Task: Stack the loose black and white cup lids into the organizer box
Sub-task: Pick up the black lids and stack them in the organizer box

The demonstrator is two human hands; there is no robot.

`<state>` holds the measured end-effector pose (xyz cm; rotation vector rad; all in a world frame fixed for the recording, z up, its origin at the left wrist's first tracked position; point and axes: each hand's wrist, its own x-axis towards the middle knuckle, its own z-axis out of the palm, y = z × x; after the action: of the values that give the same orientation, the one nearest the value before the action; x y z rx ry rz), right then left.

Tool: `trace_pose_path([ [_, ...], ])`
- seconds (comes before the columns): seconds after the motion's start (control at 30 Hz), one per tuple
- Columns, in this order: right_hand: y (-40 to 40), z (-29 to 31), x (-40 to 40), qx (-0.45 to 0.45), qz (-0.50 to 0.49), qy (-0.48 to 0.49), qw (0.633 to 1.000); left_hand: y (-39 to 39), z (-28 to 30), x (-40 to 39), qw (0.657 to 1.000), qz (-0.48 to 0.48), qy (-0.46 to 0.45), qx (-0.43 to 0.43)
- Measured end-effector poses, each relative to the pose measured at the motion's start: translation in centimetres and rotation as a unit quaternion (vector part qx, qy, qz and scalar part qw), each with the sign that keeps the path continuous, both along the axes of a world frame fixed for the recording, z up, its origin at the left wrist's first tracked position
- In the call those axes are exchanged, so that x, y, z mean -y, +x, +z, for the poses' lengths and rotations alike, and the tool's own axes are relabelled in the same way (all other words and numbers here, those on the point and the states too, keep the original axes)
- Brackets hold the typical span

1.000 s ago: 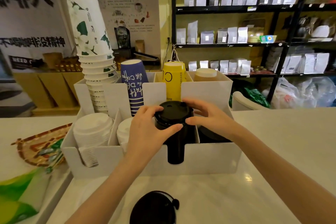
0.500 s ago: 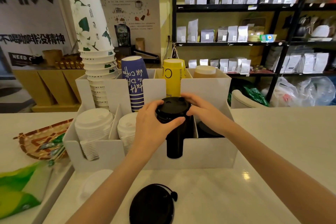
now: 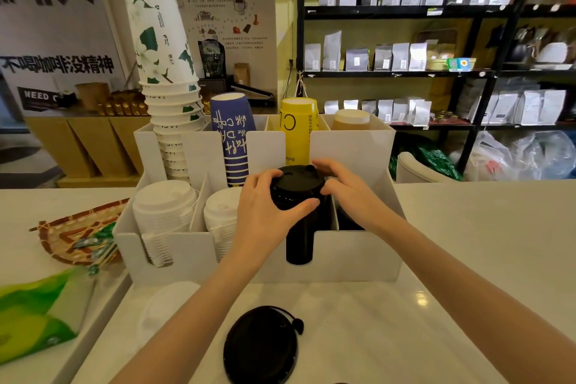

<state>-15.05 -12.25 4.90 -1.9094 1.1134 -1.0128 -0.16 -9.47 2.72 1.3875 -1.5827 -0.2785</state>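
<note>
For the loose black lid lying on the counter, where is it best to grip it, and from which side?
Grip the black lid by its round rim, coming from above with fingers on opposite edges. It lies flat, nothing touching it, so the rim is free. Probably avoid the small tab at its right edge.

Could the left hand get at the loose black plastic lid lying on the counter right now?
Probably yes, once it lets go: the left hand grips the black lid stack, but the loose black lid lies uncovered on the white counter nearby.
</note>
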Motion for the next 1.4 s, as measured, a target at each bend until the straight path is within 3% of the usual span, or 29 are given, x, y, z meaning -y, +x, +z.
trace_pose_path([
  [0.33,-0.6,-0.9,-5.5,0.003,-0.082,-0.160,0.984,4.4,0.6,-5.8,0.995,-0.094,-0.008,0.013],
  [0.47,0.0,-3.1,-8.8,-0.071,0.018,-0.087,0.994,6.9,-1.1,-9.3,0.984,-0.147,0.098,0.034],
  [0.57,0.8,-5.4,-10.3,-0.177,0.077,-0.022,0.981,8.0,-3.3,-10.7,0.968,-0.164,0.179,0.064],
  [0.7,1.8,-7.7,-11.4,-0.238,0.099,0.053,0.965,8.0,-5.6,-12.2,0.950,-0.179,0.243,0.073],
  [0.93,2.7,-7.7,-12.8,-0.261,0.108,0.020,0.959,6.4,-6.5,-13.4,0.954,-0.158,0.214,0.139],
  [1.13,2.6,-8.0,-11.9,-0.248,0.087,0.016,0.965,6.4,-6.1,-13.1,0.962,-0.148,0.203,0.103],
  [1.4,1.6,-4.2,-10.5,-0.180,0.067,-0.010,0.981,6.2,-2.3,-11.9,0.981,-0.150,0.108,0.065],
])
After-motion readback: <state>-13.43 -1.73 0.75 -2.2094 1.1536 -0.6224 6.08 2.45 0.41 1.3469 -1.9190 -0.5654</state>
